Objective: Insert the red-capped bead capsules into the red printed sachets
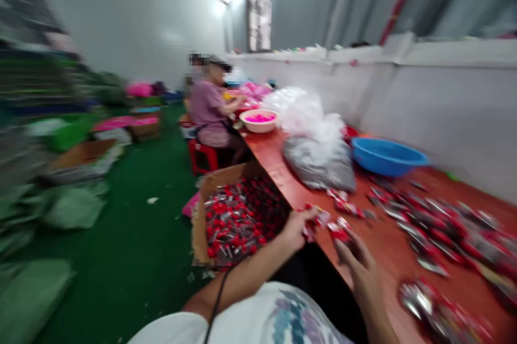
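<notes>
My left hand (298, 227) is closed round several small red and silver packets (319, 217) at the near edge of the reddish table (375, 239). My right hand (357, 260) is close beside it, fingers curled on another red packet (338, 232). More of the same packets (440, 225) lie scattered across the table to the right, blurred by motion. On the floor to the left of my hands stands a cardboard box (238, 217) filled with red and silver items.
A blue basin (385, 155) and a heap of clear plastic bags (313, 142) sit further along the table. A seated person (212, 112) works beyond, by a bowl of pink items (259, 119). Boxes and bags litter the green floor (133, 225).
</notes>
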Demonstrator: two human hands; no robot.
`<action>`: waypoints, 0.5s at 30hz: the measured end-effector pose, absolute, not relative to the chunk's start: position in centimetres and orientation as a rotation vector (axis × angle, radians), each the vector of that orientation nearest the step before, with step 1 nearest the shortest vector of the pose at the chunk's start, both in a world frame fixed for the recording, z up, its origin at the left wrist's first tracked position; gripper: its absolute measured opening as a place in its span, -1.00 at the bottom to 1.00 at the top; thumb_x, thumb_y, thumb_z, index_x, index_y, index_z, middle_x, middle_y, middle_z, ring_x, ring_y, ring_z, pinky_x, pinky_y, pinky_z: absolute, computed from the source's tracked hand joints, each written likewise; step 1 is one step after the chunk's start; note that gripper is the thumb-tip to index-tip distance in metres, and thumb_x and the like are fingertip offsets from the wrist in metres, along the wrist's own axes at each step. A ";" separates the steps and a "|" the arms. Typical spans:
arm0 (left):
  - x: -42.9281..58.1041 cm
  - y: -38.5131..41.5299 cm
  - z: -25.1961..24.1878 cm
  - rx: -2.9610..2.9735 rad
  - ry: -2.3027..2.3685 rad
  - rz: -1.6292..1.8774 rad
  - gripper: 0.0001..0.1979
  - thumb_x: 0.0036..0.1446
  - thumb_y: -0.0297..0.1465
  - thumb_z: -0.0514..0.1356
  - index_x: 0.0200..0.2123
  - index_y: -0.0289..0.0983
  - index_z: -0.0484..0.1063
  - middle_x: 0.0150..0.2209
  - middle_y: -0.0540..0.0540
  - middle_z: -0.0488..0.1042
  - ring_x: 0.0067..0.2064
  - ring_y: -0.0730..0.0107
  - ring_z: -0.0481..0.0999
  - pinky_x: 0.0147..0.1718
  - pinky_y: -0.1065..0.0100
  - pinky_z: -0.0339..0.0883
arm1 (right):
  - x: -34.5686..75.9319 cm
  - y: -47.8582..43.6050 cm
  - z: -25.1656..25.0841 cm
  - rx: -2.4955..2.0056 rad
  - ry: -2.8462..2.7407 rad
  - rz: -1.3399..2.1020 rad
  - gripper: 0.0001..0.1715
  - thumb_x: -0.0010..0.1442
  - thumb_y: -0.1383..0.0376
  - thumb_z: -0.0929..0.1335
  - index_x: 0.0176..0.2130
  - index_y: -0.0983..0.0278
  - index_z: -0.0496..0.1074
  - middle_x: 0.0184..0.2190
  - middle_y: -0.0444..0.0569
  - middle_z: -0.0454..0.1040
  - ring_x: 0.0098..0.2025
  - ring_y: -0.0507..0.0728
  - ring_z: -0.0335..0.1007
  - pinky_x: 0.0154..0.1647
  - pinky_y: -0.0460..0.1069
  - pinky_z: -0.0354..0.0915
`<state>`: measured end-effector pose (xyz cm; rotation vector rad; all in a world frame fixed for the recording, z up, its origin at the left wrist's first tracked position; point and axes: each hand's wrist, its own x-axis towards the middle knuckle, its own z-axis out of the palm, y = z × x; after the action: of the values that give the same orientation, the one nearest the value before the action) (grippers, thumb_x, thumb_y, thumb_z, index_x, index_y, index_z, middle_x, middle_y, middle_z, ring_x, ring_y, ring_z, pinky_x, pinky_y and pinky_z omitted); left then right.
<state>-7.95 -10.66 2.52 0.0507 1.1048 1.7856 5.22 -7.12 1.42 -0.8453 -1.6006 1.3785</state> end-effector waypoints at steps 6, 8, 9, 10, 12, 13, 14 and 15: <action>-9.4 -7.5 1.7 0.078 1.051 1.737 -0.78 -0.19 -0.43 0.40 -0.42 -0.36 0.48 -0.48 -0.06 0.53 -0.55 0.47 0.48 -0.63 0.48 0.34 | 5.2 -6.5 1.0 -0.833 -1.360 1.537 -0.49 0.08 0.14 0.40 0.01 0.20 0.33 -0.28 -0.07 0.47 -0.32 0.08 0.38 -0.43 -0.07 0.30; -9.0 -7.4 1.6 0.067 1.071 1.704 -0.78 -0.17 -0.44 0.40 -0.41 -0.36 0.47 -0.48 -0.04 0.53 -0.55 0.48 0.48 -0.63 0.47 0.35 | 4.7 -6.1 1.1 -0.844 -1.322 1.466 -0.56 0.09 0.15 0.39 -0.03 0.21 0.34 -0.25 -0.06 0.46 -0.27 0.08 0.38 -0.35 -0.07 0.32; -8.8 -7.5 1.6 0.071 1.082 1.692 -0.78 -0.17 -0.43 0.40 -0.41 -0.37 0.47 -0.47 -0.05 0.53 -0.55 0.48 0.48 -0.64 0.47 0.34 | 4.7 -6.0 1.1 -0.856 -1.310 1.434 -0.58 0.10 0.16 0.39 -0.05 0.22 0.35 -0.24 -0.06 0.46 -0.24 0.08 0.38 -0.31 -0.06 0.32; -8.5 -7.5 1.6 0.079 1.087 1.682 -0.77 -0.17 -0.42 0.40 -0.40 -0.37 0.47 -0.47 -0.05 0.53 -0.54 0.48 0.48 -0.64 0.47 0.34 | 4.7 -6.0 1.1 -0.868 -1.302 1.415 -0.59 0.10 0.17 0.39 -0.06 0.22 0.35 -0.22 -0.05 0.46 -0.21 0.09 0.38 -0.28 -0.06 0.33; -8.1 -7.5 1.5 0.103 1.091 1.676 -0.75 -0.19 -0.41 0.41 -0.40 -0.36 0.47 -0.47 -0.05 0.53 -0.52 0.46 0.49 -0.62 0.47 0.34 | 4.8 -5.9 1.0 -0.874 -1.309 1.426 -0.59 0.10 0.17 0.39 -0.06 0.23 0.35 -0.19 -0.04 0.46 -0.19 0.10 0.38 -0.27 -0.05 0.33; -7.9 -7.5 1.5 0.119 1.087 1.681 -0.73 -0.21 -0.40 0.42 -0.41 -0.36 0.47 -0.47 -0.04 0.52 -0.52 0.46 0.49 -0.61 0.47 0.35 | 4.9 -5.9 0.9 -0.866 -1.320 1.448 -0.59 0.09 0.17 0.39 -0.06 0.22 0.35 -0.20 -0.05 0.47 -0.20 0.10 0.39 -0.27 -0.05 0.34; -7.8 -7.4 1.4 0.138 1.082 1.690 -0.72 -0.22 -0.38 0.43 -0.42 -0.35 0.46 -0.49 -0.03 0.52 -0.51 0.46 0.49 -0.60 0.46 0.36 | 4.9 -5.8 0.7 -0.855 -1.331 1.469 -0.58 0.08 0.17 0.39 -0.06 0.22 0.36 -0.20 -0.05 0.47 -0.21 0.10 0.40 -0.27 -0.05 0.34; -7.7 -7.4 1.4 0.160 1.078 1.698 -0.71 -0.24 -0.37 0.43 -0.42 -0.35 0.46 -0.49 -0.02 0.51 -0.51 0.46 0.49 -0.59 0.46 0.36 | 4.9 -5.7 0.6 -0.849 -1.341 1.482 -0.57 0.08 0.17 0.39 -0.05 0.22 0.36 -0.21 -0.05 0.48 -0.21 0.10 0.40 -0.27 -0.04 0.35</action>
<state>-7.71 -7.42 1.39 0.1602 1.0782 1.6983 4.92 -5.72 0.61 -0.8490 -1.3409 1.4821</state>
